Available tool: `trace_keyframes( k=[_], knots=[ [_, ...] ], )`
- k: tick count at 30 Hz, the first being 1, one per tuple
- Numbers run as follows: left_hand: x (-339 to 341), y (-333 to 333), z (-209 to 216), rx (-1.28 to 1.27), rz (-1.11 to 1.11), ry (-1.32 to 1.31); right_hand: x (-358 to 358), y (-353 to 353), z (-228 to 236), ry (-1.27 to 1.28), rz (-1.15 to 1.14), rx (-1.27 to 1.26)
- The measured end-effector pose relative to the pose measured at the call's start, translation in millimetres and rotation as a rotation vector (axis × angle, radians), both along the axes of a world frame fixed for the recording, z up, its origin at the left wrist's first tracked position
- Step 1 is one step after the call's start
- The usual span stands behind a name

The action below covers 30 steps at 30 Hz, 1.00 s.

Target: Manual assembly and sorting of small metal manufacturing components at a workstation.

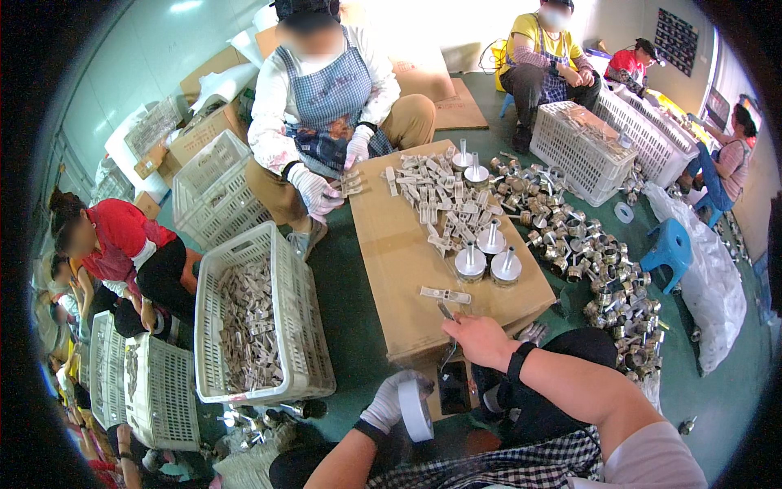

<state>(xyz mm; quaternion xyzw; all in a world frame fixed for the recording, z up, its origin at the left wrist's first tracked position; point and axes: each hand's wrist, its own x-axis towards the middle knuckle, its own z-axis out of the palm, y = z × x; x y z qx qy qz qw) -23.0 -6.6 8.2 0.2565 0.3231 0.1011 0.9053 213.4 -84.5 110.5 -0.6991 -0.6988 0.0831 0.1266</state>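
In my gloved left hand (388, 401) is a wide white ring like a tape roll (415, 411), gripped at its side, below the near edge of a cardboard box (391, 269). My bare right hand (481, 338) is closed over that near edge. A narrow grey metal piece (445, 310) sticks up from its fingertips; the rest of the piece is partly hidden. Just beyond lies a flat slotted metal piece (445, 294). Several round metal parts with upright stems (506, 266) stand farther back on the box, beside a heap of flat metal pieces (444, 196).
A white crate (318, 359) of flat metal pieces stands left. Across the box, a co-worker's gloved hand (316, 191) is beside similar pieces. Stemmed metal parts (599, 285) cover the floor on the right, near a blue stool (669, 251). A dark phone-like object (453, 389) lies below the box edge.
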Motion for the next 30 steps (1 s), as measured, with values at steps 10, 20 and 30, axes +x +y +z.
trace_keyframes(
  k=[10,20,30],
  knots=[
    [-2.5,2.3,-1.9,0.163,-0.077,-0.061,-0.5,-0.2,3.9,0.016,0.004,-0.018],
    [-2.0,3.3,-1.8,-0.013,-0.056,-0.069,-0.7,-0.2,7.9,0.018,-0.004,-0.038],
    [-0.7,2.4,2.2,0.005,-0.053,-0.085,-0.4,0.1,7.0,0.013,-0.003,-0.030]
  ],
)
